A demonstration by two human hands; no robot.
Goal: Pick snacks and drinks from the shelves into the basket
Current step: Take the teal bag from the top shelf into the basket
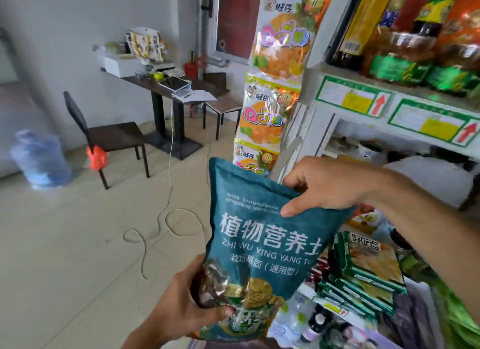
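**Teal pouch in both hands beside the shelf**

I see my left hand (181, 304) clamped on the bottom of a teal pouch (262, 244), and my right hand (330, 185) pinching its upper right edge, thumb on the front. The pouch hangs upright in front of the shelf (363, 107). Below it lie green snack packs (368, 276) and small bottles (317, 322). Hanging candy packs (272, 94) dangle beside the shelf post. Further off, pale floor tiles (78, 244) carry a looping white cable (166, 213), a dark chair (109, 138), a water jug (39, 159) and a cluttered table (166, 83) against the grey wall.
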